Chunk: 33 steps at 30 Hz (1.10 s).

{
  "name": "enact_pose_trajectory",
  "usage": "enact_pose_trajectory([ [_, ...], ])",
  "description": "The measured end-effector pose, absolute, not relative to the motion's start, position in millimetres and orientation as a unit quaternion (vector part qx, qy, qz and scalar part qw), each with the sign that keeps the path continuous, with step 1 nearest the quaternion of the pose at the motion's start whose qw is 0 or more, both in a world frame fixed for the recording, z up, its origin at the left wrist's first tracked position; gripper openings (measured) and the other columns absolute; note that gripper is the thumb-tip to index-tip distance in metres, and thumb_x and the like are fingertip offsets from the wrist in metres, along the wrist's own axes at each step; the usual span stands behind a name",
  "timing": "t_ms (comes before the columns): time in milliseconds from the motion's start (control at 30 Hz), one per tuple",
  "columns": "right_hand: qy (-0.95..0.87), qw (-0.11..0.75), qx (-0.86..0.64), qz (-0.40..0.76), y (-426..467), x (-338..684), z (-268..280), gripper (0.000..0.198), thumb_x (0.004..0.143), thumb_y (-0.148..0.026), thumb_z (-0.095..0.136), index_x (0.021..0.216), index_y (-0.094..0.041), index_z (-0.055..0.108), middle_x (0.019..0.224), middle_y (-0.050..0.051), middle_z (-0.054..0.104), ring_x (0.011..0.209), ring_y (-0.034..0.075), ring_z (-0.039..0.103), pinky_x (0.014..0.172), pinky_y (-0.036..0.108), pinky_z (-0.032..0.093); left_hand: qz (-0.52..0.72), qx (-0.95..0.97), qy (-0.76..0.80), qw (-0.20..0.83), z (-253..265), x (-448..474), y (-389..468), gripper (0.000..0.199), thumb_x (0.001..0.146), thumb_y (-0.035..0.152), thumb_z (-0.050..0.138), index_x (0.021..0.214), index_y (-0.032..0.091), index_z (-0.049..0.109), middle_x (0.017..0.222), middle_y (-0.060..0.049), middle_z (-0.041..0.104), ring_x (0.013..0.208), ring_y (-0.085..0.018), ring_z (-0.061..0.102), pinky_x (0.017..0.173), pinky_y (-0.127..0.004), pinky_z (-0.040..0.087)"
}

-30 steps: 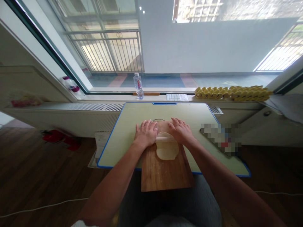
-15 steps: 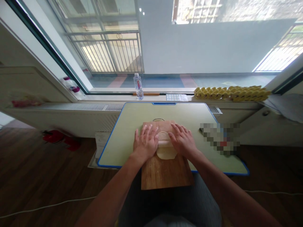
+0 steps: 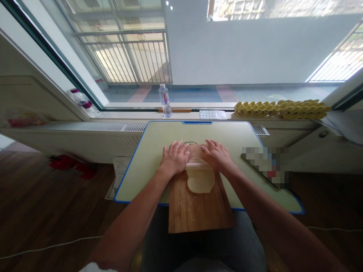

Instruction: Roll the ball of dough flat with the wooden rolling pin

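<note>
A flattened round of pale dough (image 3: pixel 200 182) lies on a wooden cutting board (image 3: pixel 200 213). Across its far part runs a light rolling pin (image 3: pixel 197 166), whose ends are hidden beneath my hands. My left hand (image 3: pixel 174 158) rests palm down over the left end, fingers stretched forward and slightly spread. Over the right end, my right hand (image 3: pixel 217 154) lies the same way, its fingers extended toward the far edge of the board. Neither hand is wrapped round the pin.
Under the board is a pale folding table (image 3: pixel 136 170) with a blue rim. A blurred-out flat object (image 3: pixel 263 166) lies on its right side. Along the windowsill stand a plastic bottle (image 3: pixel 165 101) and a yellow braided item (image 3: pixel 280 109). Red objects (image 3: pixel 64 162) are on the floor at left.
Both hands have moved forward with the rolling pin, away from me. More of the dough's near part now shows. The camera view has shifted slightly.
</note>
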State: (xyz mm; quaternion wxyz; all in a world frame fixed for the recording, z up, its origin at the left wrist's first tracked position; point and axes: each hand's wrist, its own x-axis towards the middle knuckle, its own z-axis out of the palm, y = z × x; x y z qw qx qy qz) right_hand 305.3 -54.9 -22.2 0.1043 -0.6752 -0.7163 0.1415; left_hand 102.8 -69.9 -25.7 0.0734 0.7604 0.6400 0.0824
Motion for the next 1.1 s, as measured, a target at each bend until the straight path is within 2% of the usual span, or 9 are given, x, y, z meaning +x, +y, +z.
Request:
enact_pose_trajectory([
  [267,-0.715,0.102,-0.683,0.106,-39,302,-20,0.06,0.107,-0.052,0.03,0.158,-0.025,0.045,0.165,0.011,0.045,0.148,0.03,0.043,0.119,0.052,0.036,0.093,0.758,0.642,0.069,-29,102,-53,0.053,0.105,0.046,0.035,0.151,0.029,0.055,0.166,-0.008,0.046,0.154,-0.028,0.039,0.127,-0.063,0.026],
  [733,-0.72,0.153,-0.673,0.078,-77,301,-22,0.058,0.107,-0.051,0.034,0.154,-0.021,0.051,0.16,0.01,0.052,0.147,0.029,0.044,0.122,0.051,0.031,0.099,0.762,0.639,0.039,-26,105,-90,0.052,0.106,0.046,0.034,0.153,0.035,0.053,0.166,-0.004,0.047,0.154,-0.028,0.039,0.128,-0.063,0.025],
  [833,-0.72,0.163,-0.672,0.054,-92,300,-24,0.058,0.107,-0.051,0.034,0.154,-0.021,0.051,0.161,0.01,0.052,0.146,0.031,0.043,0.123,0.056,0.027,0.107,0.756,0.645,0.015,-25,110,-104,0.051,0.106,0.043,0.036,0.153,0.032,0.054,0.166,-0.005,0.048,0.154,-0.03,0.038,0.128,-0.067,0.02],
  [967,-0.721,0.165,-0.673,0.008,-107,293,-26,0.054,0.108,-0.045,0.032,0.153,-0.023,0.052,0.16,0.01,0.053,0.148,0.033,0.04,0.125,0.065,0.016,0.135,0.734,0.666,-0.01,-26,119,-114,0.05,0.106,0.037,0.035,0.15,0.029,0.057,0.162,-0.007,0.052,0.153,-0.031,0.04,0.128,-0.07,0.017],
  [1100,-0.726,0.145,-0.672,0.014,-107,289,-26,0.053,0.107,-0.043,0.034,0.154,-0.024,0.051,0.161,0.008,0.051,0.148,0.032,0.04,0.125,0.064,0.019,0.15,0.72,0.677,-0.003,-30,121,-113,0.047,0.106,0.036,0.037,0.147,0.03,0.06,0.16,-0.006,0.055,0.151,-0.03,0.043,0.127,-0.067,0.024],
])
